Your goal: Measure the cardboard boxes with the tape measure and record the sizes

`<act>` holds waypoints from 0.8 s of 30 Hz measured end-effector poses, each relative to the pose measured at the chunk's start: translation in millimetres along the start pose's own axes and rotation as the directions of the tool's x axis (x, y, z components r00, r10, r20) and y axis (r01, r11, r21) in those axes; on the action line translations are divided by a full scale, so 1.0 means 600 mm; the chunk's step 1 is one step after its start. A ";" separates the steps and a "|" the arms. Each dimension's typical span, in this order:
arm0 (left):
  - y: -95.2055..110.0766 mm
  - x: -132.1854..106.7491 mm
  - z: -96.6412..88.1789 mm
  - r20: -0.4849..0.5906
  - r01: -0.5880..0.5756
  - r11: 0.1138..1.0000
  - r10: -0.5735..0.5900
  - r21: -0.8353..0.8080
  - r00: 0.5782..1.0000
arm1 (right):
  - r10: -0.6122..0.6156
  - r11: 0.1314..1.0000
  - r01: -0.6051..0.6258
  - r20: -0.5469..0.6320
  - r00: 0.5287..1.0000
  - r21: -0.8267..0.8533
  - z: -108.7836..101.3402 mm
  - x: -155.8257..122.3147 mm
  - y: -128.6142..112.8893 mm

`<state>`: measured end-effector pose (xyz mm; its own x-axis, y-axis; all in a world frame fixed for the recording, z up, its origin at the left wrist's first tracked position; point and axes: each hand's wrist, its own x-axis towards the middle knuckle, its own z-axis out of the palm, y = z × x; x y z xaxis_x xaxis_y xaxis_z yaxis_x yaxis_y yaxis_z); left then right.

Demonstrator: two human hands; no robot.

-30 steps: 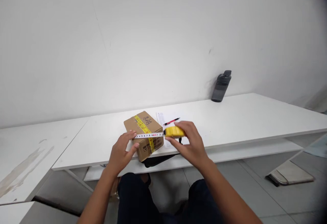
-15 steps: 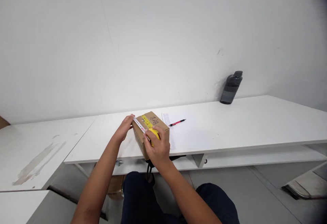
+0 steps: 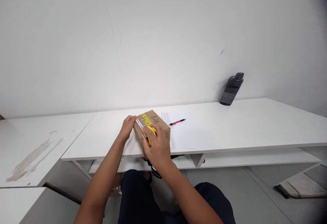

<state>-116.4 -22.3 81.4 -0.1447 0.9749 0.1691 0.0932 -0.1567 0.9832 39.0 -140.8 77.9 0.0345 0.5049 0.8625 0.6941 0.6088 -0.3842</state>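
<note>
A cardboard box [image 3: 161, 125] with yellow printed tape and dark handwriting on top sits at the table's front edge. Across its top, near the left edge, lies the white blade of a tape measure [image 3: 139, 123]. My left hand [image 3: 128, 125] pinches the blade's far end at the box's back left corner. My right hand [image 3: 157, 145] is wrapped round the yellow tape measure case, resting on the box's top near its front. Its fingers partly cover the case.
White papers [image 3: 182, 137] lie right of the box, with a red and black pen [image 3: 177, 122] on them. A dark water bottle [image 3: 231, 89] stands by the wall at the back right. Below the white table [image 3: 230, 128] runs a shelf [image 3: 242, 155].
My right hand has drawn slightly nearer to my left hand, and less blade shows between them. The left hand still holds the blade's end at the box corner. The view has shifted slightly.
</note>
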 end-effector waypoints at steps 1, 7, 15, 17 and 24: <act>-0.003 0.001 0.002 -0.005 -0.004 1.000 0.004 -0.015 1.000 | 0.009 1.000 -0.009 0.028 1.000 -0.005 -0.004 -0.001 -0.003; -0.007 -0.005 0.011 0.009 0.027 0.997 -0.026 -0.070 1.000 | 0.046 0.999 -0.047 0.064 0.997 0.024 -0.020 -0.015 -0.005; -0.020 -0.013 0.020 -0.025 -0.129 0.990 0.128 -0.048 0.991 | 0.073 0.990 -0.080 0.068 0.995 0.117 -0.045 -0.022 0.012; -0.025 -0.015 0.021 0.001 -0.165 0.985 0.165 -0.043 0.986 | 0.104 0.987 -0.112 0.073 0.992 0.112 -0.051 -0.025 0.012; -0.036 -0.018 0.024 0.026 -0.152 0.976 0.158 -0.158 0.987 | 0.282 0.934 -0.319 0.217 0.935 0.161 -0.065 -0.034 0.005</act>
<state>-102.5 -27.2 57.4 -0.1024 0.9416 0.3207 -0.0428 -0.3263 0.9443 68.5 -173.4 71.9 0.0720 0.7761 0.6264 0.5216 0.5060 -0.6870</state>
